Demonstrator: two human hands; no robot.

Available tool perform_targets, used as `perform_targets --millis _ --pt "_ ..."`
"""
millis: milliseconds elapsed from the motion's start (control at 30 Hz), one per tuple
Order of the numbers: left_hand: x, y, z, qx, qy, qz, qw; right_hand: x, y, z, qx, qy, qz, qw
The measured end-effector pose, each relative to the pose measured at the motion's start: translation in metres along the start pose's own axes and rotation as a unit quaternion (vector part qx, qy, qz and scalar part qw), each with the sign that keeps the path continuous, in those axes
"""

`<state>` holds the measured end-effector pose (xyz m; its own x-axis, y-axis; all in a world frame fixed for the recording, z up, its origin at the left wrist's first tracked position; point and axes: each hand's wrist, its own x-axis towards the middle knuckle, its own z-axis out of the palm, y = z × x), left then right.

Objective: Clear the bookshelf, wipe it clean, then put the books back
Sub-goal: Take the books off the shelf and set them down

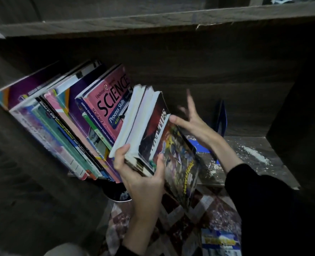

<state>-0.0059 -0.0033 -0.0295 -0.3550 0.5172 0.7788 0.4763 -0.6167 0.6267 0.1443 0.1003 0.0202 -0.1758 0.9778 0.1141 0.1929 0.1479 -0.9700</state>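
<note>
While left grip point(140, 179) clamps paperbacks point(134, 122), right grip point(193, 124) splayed — thumb touching

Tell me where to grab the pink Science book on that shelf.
The pink Science book leans left on its neighbours, cover bare; the book bundle in the left hand hides its lower half. So probably pinch its upper spine, coming from the front.

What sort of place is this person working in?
Probably a home study corner: a dark wooden bookshelf holds leaning school workbooks, one titled Science Process Skills; the left hand grips more books; a patterned mat covers the floor.
</note>
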Motion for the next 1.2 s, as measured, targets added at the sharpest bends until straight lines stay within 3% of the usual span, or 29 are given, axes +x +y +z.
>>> perform_targets --millis 100,333,467,600,767,867,1033,1200 --pt "0.004 -0.002 -0.002 -0.013 -0.016 -0.013 1.0 0.023 0.009 -0.001 0.02 -0.119 0.01 0.993" --pt "0.013 -0.012 -0.013 -0.037 -0.001 -0.056 0.998 0.033 0.01 -0.013 0.026 -0.245 0.01 0.969" --pt "0.02 -0.005 -0.01 -0.031 -0.01 -0.084 0.996 0.026 0.005 -0.011 0.015 -0.189 -0.035 0.981" --pt "0.034 0.001 -0.013 0.004 -0.044 -0.037 0.998 0.005 -0.003 -0.007 0.012 -0.095 -0.081 0.992" --pt "0.076 0.02 -0.037 -0.077 -0.083 -0.118 0.986 -0.038 -0.035 0.007 -0.058 0.0 -0.165 0.985" --pt "0.092 0.029 -0.06 -0.108 -0.139 -0.124 0.977 -0.068 -0.051 0.01 -0.114 0.036 -0.181 0.976" --pt "0.071 0.046 -0.082 -0.151 -0.226 -0.208 0.94 -0.129 -0.044 0.011 -0.217 0.0 -0.11 0.97" --pt "0.006 0.036 -0.088 -0.103 -0.339 -0.289 0.889 -0.197 0.004 0.013 -0.218 0.0 -0.003 0.976"
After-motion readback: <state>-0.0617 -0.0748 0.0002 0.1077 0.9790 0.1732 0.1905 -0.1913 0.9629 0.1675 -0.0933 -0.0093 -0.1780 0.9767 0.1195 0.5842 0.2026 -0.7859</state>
